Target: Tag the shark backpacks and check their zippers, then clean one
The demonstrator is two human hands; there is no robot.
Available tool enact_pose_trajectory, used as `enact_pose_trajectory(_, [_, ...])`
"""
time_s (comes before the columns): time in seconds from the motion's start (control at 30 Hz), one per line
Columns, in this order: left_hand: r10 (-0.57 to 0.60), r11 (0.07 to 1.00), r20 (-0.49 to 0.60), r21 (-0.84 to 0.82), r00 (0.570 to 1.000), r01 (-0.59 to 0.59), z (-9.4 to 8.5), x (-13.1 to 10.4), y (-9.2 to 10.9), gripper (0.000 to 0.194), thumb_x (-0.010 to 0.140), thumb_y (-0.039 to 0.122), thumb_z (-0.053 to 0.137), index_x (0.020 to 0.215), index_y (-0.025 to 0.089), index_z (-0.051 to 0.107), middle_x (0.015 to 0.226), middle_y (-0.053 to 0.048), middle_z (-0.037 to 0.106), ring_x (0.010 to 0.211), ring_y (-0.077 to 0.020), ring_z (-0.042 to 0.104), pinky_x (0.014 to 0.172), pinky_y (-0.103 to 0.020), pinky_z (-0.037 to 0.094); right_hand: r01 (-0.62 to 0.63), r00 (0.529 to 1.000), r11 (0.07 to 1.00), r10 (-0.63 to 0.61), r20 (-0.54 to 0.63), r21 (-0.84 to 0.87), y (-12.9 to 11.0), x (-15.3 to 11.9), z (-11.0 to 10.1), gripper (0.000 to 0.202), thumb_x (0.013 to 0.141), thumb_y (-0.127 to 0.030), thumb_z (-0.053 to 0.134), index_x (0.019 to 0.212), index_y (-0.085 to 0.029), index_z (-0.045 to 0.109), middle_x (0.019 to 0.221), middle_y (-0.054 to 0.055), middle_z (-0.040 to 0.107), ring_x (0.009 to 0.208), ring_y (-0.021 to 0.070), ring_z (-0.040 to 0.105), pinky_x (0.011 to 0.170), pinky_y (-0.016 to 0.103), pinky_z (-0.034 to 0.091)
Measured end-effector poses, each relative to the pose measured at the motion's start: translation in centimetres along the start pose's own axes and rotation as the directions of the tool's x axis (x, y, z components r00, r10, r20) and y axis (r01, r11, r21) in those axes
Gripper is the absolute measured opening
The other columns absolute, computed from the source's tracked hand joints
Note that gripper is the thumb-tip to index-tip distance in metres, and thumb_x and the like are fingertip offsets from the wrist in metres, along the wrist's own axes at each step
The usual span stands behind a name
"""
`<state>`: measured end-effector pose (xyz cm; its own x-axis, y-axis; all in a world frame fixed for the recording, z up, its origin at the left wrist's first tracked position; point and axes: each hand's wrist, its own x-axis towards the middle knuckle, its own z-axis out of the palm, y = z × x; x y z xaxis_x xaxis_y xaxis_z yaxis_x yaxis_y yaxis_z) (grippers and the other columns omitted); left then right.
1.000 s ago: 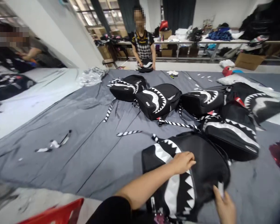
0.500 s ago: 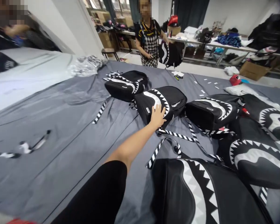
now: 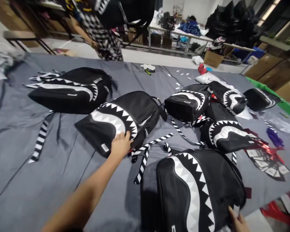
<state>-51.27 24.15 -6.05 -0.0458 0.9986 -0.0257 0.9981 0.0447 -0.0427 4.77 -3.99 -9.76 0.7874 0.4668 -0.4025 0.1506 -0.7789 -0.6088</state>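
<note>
My left hand (image 3: 120, 146) reaches out to a black backpack (image 3: 135, 106) with a white shark-mouth print. Its fingers are bent and close on the pack's near lower side. At the lower right, my right hand (image 3: 238, 221) is partly cut off by the frame. Its fingers pinch a small white tag (image 3: 236, 210) beside the nearest black backpack (image 3: 219, 180), which has the same print. Black-and-white striped straps (image 3: 143, 164) lie between these two packs. Another such backpack (image 3: 74, 87) lies to the left.
More shark-mouth backpacks (image 3: 187, 100) crowd the right of the grey-covered table (image 3: 62, 190). Red-and-white tags (image 3: 265, 159) and a purple item (image 3: 275, 137) lie beyond them. Across the table, a person in a checked apron (image 3: 99, 32) holds a black backpack (image 3: 125, 13).
The view has swung right and my right hand has come into sight. My left hand stays on the same backpack, its fingers now less spread. The person opposite has raised a backpack.
</note>
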Motion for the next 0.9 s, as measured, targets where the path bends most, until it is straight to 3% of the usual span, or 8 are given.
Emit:
enact_pose_trajectory(0.1, [-0.001,0.996,0.018,0.089,1.0,0.0,0.8,-7.0,-0.9,0.052,0.098,0.035,0.033,0.139,0.005,0.045,0.12,-0.023,0.056,0.105,-0.0342,0.056,0.078,-0.038,0.048,-0.052,0.995,0.991,0.04,0.096,0.123,-0.5,-0.8,-0.1,0.049,0.05,-0.058,0.076,0.085,-0.025,0.067,0.078,0.006,0.071,0.089,0.0364,0.07,0.067,0.042,0.06])
enact_pose_trajectory(0.3, [-0.149,0.986,0.171,0.104,0.974,0.132,0.6,-24.2,-2.0,0.054,0.099,0.036,0.023,0.138,0.01,0.049,0.131,-0.021,0.056,0.11,-0.0302,0.06,0.077,-0.037,0.052,-0.064,0.98,0.962,0.011,0.197,0.266,-1.7,-1.6,0.2,0.064,0.045,-0.048,0.083,0.102,-0.025,0.065,0.098,0.008,0.073,0.091,0.0333,0.07,0.066,0.037,0.062])
enact_pose_trajectory(0.43, [-0.28,0.949,0.436,-0.007,0.855,0.314,-3.3,-29.5,-4.3,0.049,0.097,0.043,0.029,0.128,0.019,0.059,0.118,-0.015,0.068,0.098,-0.0293,0.068,0.079,-0.039,0.054,-0.04,0.979,0.967,-0.012,0.204,0.25,-0.3,0.0,0.5,0.064,0.044,-0.05,0.083,0.1,-0.023,0.066,0.093,0.008,0.073,0.09,0.0353,0.07,0.066,0.041,0.062])
enact_pose_trajectory(0.47, [-0.297,0.935,0.428,-0.053,0.854,0.351,-4.7,-29.3,-4.4,0.049,0.097,0.046,0.03,0.127,0.021,0.06,0.113,-0.012,0.07,0.095,-0.0288,0.069,0.081,-0.04,0.053,-0.03,0.978,0.969,-0.022,0.207,0.244,0.0,0.4,0.7,0.063,0.045,-0.051,0.082,0.099,-0.023,0.067,0.091,0.008,0.073,0.088,0.0356,0.071,0.065,0.042,0.061])
enact_pose_trajectory(0.53, [-0.284,0.937,0.225,-0.14,0.932,0.319,-7.4,-26.9,-3.9,0.051,0.096,0.052,0.031,0.131,0.024,0.056,0.118,-0.01,0.069,0.105,-0.029,0.066,0.09,-0.041,0.051,-0.01,0.978,0.972,-0.039,0.206,0.233,0.2,0.9,0.9,0.062,0.045,-0.052,0.082,0.098,-0.024,0.067,0.086,0.007,0.072,0.083,0.0355,0.071,0.061,0.044,0.061])
enact_pose_trajectory(0.63, [-0.05,0.994,-0.152,-0.108,0.987,0.034,-9.4,-19.5,-1.4,0.063,0.09,0.052,0.048,0.145,0.02,0.04,0.152,-0.013,0.041,0.143,-0.0317,0.033,0.113,-0.047,0.032,-0.025,0.978,0.969,-0.027,0.205,0.246,-0.2,0.3,1.3,0.063,0.046,-0.054,0.082,0.099,-0.024,0.064,0.081,0.005,0.07,0.078,0.0326,0.07,0.056,0.041,0.059])
enact_pose_trajectory(0.77, [0.178,0.982,-0.125,0.085,0.976,-0.168,-7.8,-8.8,1.4,0.091,0.077,0.037,0.069,0.152,0.017,0.023,0.159,-0.022,0.021,0.147,-0.0422,0.015,0.113,-0.061,0.017,-0.088,0.981,0.945,0.027,0.191,0.315,-0.9,-1.7,1.4,0.066,0.049,-0.058,0.081,0.101,-0.023,0.059,0.08,0.003,0.066,0.072,0.025,0.066,0.056,0.035,0.057])
enact_pose_trajectory(0.9, [0.266,0.937,0.012,0.232,0.964,-0.261,-5.5,-2.6,1.0,0.077,0.076,0.028,0.067,0.144,0.007,0.037,0.133,-0.027,0.052,0.124,-0.0407,0.046,0.101,-0.049,0.034,-0.135,0.979,0.921,0.067,0.192,0.364,-0.3,-2.7,1.6,0.068,0.055,-0.062,0.08,0.104,-0.022,0.057,0.082,0.002,0.064,0.069,0.0193,0.062,0.057,0.033,0.056])
